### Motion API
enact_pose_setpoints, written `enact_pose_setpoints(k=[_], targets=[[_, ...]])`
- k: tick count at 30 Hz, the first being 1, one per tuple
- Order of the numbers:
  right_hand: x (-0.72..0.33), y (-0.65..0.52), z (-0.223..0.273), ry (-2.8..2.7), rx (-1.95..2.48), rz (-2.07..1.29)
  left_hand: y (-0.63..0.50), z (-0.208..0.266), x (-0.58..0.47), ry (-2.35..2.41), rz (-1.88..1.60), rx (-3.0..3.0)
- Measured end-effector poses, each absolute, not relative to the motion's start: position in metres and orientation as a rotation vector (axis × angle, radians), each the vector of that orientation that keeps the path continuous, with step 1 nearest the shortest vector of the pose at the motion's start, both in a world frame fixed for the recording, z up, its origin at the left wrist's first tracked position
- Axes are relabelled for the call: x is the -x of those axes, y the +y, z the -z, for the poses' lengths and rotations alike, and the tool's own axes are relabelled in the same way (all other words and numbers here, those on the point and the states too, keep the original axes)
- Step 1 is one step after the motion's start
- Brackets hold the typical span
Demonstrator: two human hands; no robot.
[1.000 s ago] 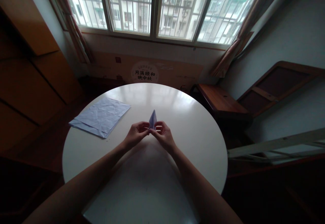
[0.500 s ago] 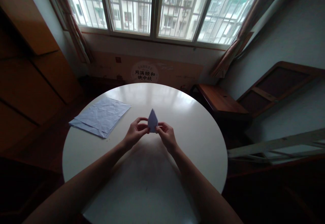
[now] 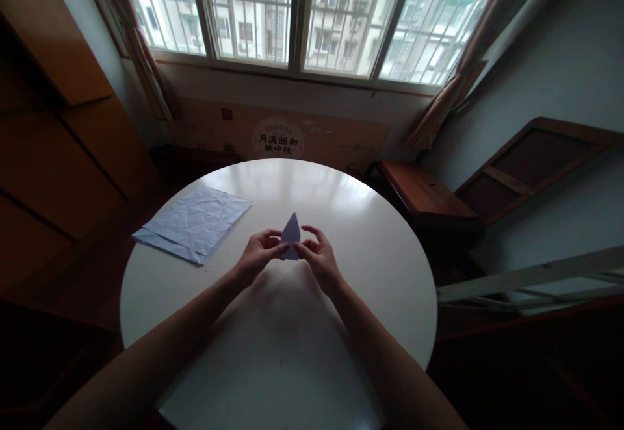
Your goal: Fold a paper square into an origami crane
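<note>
A small piece of folded paper (image 3: 291,230), pale bluish and pointed at the top, is held upright above the round white table (image 3: 283,378). My left hand (image 3: 258,252) grips its left side, thumb on the near face and fingers behind. From the right, my right hand (image 3: 318,254) pinches the lower part with its thumb across the near face; its index finger is raised a little away from the paper's edge. Creased sheets of paper (image 3: 195,222) lie stacked at the table's left side.
Beyond the table, a printed orange banner (image 3: 341,138) runs along the wall under the barred window (image 3: 297,21). A wooden bench-like piece of furniture (image 3: 424,189) stands at the right, near a framed panel (image 3: 536,157). Wooden cabinets (image 3: 82,138) are at the left.
The folded paper has tilted slightly and moved a little lower. My right thumb has shifted inward over its near face, and my right index finger has lifted away from the edge.
</note>
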State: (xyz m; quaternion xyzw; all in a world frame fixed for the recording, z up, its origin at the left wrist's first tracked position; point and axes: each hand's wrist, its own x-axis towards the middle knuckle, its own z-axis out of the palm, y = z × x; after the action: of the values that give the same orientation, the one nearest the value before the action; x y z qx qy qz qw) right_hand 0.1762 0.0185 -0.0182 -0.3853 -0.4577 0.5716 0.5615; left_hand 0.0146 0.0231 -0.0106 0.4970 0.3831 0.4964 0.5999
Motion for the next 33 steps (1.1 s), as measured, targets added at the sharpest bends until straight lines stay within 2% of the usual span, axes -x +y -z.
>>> enact_pose_setpoints(k=[33], targets=[[-0.1797, 0.0201, 0.0188, -1.163, 0.870, -1.380, 0.0229, 0.0075, -0.0156, 0.827, -1.185, -1.198]])
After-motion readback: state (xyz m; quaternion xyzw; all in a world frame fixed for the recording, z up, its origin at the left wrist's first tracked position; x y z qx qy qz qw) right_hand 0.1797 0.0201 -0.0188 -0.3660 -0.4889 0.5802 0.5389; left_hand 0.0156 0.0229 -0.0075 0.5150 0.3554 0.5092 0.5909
